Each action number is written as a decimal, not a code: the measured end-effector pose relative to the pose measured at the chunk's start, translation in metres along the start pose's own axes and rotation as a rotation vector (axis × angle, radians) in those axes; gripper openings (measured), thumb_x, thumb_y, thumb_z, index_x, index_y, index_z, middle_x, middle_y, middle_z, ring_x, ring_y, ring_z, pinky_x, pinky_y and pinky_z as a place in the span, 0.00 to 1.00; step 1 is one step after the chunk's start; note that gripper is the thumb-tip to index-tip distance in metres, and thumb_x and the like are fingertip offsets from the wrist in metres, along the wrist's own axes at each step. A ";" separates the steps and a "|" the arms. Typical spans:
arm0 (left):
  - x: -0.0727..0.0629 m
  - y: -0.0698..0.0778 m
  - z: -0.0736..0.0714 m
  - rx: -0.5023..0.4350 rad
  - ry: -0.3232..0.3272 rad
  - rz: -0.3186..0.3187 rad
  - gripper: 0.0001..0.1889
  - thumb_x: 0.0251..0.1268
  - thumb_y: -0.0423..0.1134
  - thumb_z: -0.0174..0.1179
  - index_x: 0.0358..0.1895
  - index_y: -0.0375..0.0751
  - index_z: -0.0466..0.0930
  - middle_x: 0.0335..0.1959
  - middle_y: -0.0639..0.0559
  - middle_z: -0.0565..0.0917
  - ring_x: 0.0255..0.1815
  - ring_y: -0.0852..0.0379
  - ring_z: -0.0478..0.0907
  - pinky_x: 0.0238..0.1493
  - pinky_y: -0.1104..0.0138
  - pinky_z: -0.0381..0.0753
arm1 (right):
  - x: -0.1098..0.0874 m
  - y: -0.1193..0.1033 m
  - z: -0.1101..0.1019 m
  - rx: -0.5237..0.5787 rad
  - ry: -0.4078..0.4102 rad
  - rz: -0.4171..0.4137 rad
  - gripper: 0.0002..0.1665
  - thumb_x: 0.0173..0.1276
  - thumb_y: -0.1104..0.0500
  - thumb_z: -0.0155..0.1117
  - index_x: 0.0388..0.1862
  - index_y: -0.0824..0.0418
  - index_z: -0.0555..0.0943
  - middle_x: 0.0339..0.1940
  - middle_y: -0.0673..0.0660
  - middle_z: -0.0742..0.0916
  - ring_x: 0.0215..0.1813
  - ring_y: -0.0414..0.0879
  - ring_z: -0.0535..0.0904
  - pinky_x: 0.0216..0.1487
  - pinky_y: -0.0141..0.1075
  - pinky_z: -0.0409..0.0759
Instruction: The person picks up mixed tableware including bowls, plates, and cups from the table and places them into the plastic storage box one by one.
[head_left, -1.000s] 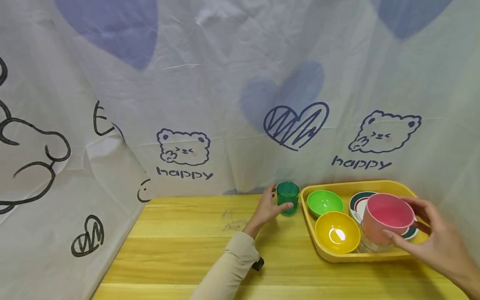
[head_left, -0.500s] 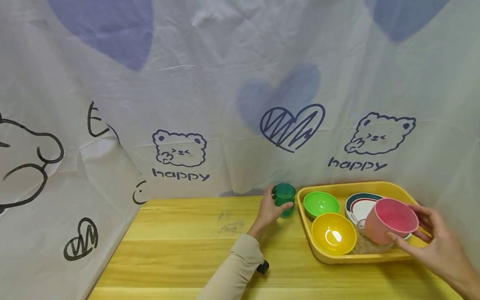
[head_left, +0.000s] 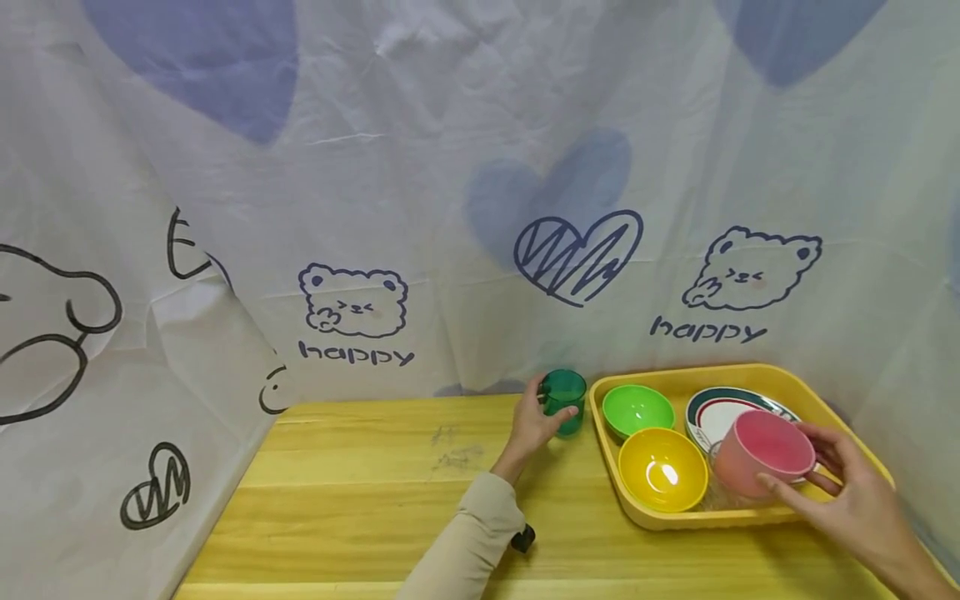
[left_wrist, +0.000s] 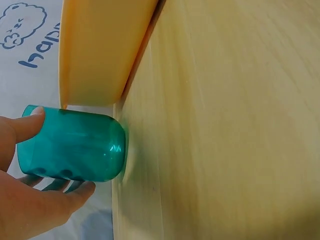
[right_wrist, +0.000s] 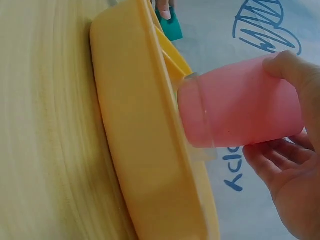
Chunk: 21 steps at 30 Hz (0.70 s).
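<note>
My left hand (head_left: 529, 429) grips a translucent green cup (head_left: 564, 404) upright on the wooden table. In the left wrist view the thumb lies on the near side of the green cup (left_wrist: 75, 142) and the fingers curl round the other side. On the right, my right hand (head_left: 855, 492) holds a pink cup (head_left: 756, 460), tilted, over the front of the yellow tray (head_left: 675, 522). The right wrist view has the pink cup (right_wrist: 240, 100) with its base within the rim of a clear container (right_wrist: 211, 153), which is partly hidden behind the tray wall.
Inside the tray are a green bowl (head_left: 637, 408), a yellow bowl (head_left: 663, 471) and white plates (head_left: 708, 412) with a dark green rim. A printed cloth (head_left: 450, 208) hangs behind the table (head_left: 360, 492). The tray stands just right of the green cup.
The left hand has closed its fingers round the green cup. The right hand has moved the pink cup slightly left and down. The head view has shifted a little.
</note>
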<state>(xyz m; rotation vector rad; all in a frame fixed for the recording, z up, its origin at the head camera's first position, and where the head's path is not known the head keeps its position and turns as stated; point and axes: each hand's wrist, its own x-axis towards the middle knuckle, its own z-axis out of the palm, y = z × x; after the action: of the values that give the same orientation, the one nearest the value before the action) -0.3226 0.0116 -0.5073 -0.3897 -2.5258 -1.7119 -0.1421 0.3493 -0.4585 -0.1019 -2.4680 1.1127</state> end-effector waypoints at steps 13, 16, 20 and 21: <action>0.000 0.000 -0.004 0.040 -0.020 0.009 0.39 0.66 0.40 0.71 0.75 0.33 0.63 0.66 0.32 0.74 0.64 0.35 0.75 0.62 0.49 0.79 | 0.002 0.003 0.007 -0.113 -0.082 0.048 0.57 0.56 0.49 0.83 0.72 0.74 0.62 0.61 0.78 0.74 0.57 0.73 0.71 0.44 0.47 0.85; 0.001 -0.001 -0.004 0.033 -0.022 0.014 0.39 0.65 0.40 0.72 0.75 0.32 0.63 0.66 0.32 0.74 0.64 0.35 0.75 0.62 0.49 0.79 | 0.002 0.004 0.009 -0.125 -0.086 0.068 0.58 0.57 0.48 0.83 0.73 0.75 0.60 0.62 0.79 0.73 0.57 0.74 0.71 0.45 0.57 0.78; 0.003 -0.002 -0.005 0.021 -0.024 0.028 0.38 0.64 0.39 0.73 0.74 0.31 0.65 0.66 0.32 0.75 0.64 0.36 0.75 0.62 0.49 0.80 | 0.004 0.005 0.009 -0.132 -0.094 0.076 0.58 0.59 0.47 0.81 0.73 0.76 0.60 0.62 0.79 0.73 0.57 0.75 0.71 0.45 0.55 0.79; 0.003 -0.002 -0.005 0.020 -0.027 0.027 0.38 0.64 0.39 0.73 0.74 0.32 0.65 0.66 0.32 0.75 0.64 0.36 0.75 0.62 0.49 0.80 | 0.004 0.005 0.009 -0.133 -0.102 0.078 0.58 0.59 0.46 0.81 0.73 0.76 0.59 0.62 0.80 0.72 0.57 0.75 0.71 0.45 0.55 0.80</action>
<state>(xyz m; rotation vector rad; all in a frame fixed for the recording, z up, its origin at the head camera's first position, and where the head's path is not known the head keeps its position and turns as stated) -0.3263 0.0066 -0.5066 -0.4463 -2.5414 -1.6825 -0.1499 0.3473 -0.4659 -0.1870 -2.6485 1.0075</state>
